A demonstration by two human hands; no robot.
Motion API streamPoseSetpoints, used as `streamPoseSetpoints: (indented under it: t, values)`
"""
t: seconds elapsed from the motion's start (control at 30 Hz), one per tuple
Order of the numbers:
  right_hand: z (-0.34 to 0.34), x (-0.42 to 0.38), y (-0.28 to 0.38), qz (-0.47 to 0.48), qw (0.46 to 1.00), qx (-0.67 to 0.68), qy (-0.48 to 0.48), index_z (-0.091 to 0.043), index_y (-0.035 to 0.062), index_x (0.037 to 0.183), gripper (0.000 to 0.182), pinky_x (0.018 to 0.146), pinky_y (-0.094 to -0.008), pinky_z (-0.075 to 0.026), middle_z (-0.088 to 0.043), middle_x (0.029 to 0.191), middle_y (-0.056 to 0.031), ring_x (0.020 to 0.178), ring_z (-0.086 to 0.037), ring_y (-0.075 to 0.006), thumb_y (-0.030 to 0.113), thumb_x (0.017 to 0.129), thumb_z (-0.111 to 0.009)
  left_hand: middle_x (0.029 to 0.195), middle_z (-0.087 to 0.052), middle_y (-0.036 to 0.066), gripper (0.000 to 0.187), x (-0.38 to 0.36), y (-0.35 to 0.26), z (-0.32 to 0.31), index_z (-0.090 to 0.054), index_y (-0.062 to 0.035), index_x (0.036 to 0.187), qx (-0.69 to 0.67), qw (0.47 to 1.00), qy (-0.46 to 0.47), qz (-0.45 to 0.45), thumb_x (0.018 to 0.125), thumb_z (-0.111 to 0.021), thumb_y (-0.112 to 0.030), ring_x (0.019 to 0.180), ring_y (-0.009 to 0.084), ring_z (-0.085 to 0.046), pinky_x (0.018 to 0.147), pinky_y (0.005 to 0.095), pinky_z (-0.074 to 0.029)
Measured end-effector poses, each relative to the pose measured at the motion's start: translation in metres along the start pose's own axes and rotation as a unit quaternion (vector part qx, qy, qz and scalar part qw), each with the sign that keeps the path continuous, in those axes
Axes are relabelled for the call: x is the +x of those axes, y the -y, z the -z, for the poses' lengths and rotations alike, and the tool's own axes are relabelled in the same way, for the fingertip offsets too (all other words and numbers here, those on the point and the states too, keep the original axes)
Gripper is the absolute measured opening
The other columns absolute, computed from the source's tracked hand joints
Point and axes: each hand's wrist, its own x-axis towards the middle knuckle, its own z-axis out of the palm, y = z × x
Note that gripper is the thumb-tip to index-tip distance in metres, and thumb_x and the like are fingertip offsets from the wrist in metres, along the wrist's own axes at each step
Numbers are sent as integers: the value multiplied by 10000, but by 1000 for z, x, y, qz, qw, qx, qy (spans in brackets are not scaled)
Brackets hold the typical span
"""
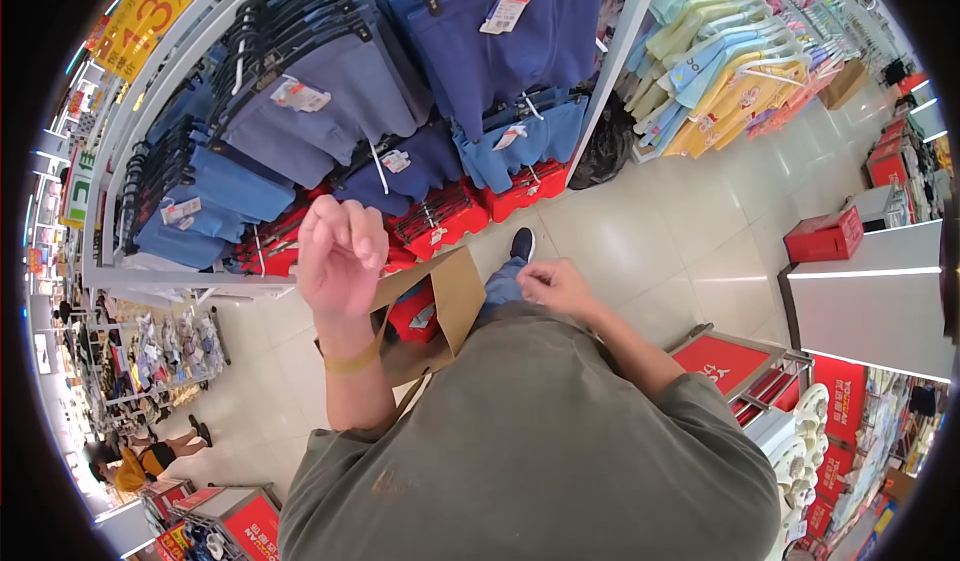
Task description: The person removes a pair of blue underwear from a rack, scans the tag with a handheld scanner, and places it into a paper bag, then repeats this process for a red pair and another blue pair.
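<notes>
My left hand (343, 256) is raised with curled fingers in front of the lower part of the clothes rack; whether anything is between the fingers is too small to tell. Behind it, red garments (435, 223) hang on dark hangers, below blue garments (510, 51) with white tags. My right hand (555, 286) is held low before my body, its fingers curled together, above the floor beside my foot; nothing shows clearly in it. Between my left arm and my leg stands an open cardboard box (462, 301) with red packages (412, 313) inside.
Pastel children's clothes (715, 76) hang at the upper right, near a black plastic bag (603, 146). A red box (824, 234) lies on a counter at right. Red-sided display stands (730, 366) are close to my right elbow. A person (150, 461) is at the lower left.
</notes>
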Motion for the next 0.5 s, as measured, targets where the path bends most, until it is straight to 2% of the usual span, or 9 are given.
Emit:
streamPoseSetpoints:
  t: [0.07, 0.17, 0.27, 0.3, 0.4, 0.43, 0.5]
  values:
    - [30, 18, -16, -11, 1000, -21, -3, -673, 1, 941, 135, 637, -252, -520, -672, 744, -55, 674, -634, -97, 103, 925, -586, 718, -529, 100, 254, 7, 12, 11, -434, -54, 746, 1, 999, -28, 24, 962, -537, -138, 648, 164, -474, 537, 269, -422]
    - [76, 53, -19, -5, 987, -137, -82, -671, -7, 935, 130, 662, -268, -532, -676, 740, -74, 680, -647, -113, 98, 898, -603, 702, -532, 98, 284, 22, 28, 26, -437, -65, 686, 4, 997, -57, 48, 932, -572, -111, 633, 160, -477, 533, 265, -421]
    - [127, 99, -12, 72, 943, -296, -134, -667, -20, 930, 137, 686, -295, -541, -683, 746, -90, 698, -660, -136, 92, 858, -636, 686, -535, 94, 284, 38, 37, 38, -441, -71, 682, 33, 995, -82, 54, 929, -576, -108, 620, 162, -483, 531, 263, -421]
    - [143, 116, -9, 70, 941, -295, -149, -662, -16, 972, 172, 690, -310, -541, -693, 808, -107, 721, -673, -178, 80, 829, -648, 684, -541, 93, 278, 44, 39, 41, -442, -73, 680, 35, 994, -90, 54, 923, -575, -98, 613, 163, -489, 532, 261, -424]
    - [184, 166, 10, 141, 905, -359, -178, -657, -1, 1025, 233, 765, -339, -539, -696, 925, -138, 839, -683, -259, 85, 809, -659, 686, -547, 96, 274, 61, 48, 51, -443, -73, 677, 31, 991, -115, 57, 917, -574, -88, 612, 163, -491, 532, 262, -428]
    - [193, 179, 22, 121, 894, -400, -163, -626, 8, 1114, 331, 891, -387, -508, -663, 1084, -180, 1013, -636, -341, 106, 799, -659, 685, -555, 99, 267, 67, 51, 50, -446, -72, 677, 31, 990, -126, 59, 910, -576, -80, 606, 161, -502, 538, 262, -434]
    - [206, 210, 24, 171, 861, -449, -168, -601, 2, 1147, 381, 923, -420, -488, -641, 1129, -206, 1058, -610, -362, 103, 784, -660, 684, -562, 101, 264, 79, 56, 54, -449, -71, 677, 40, 989, -132, 57, 908, -578, -80, 603, 160, -513, 542, 261, -438]
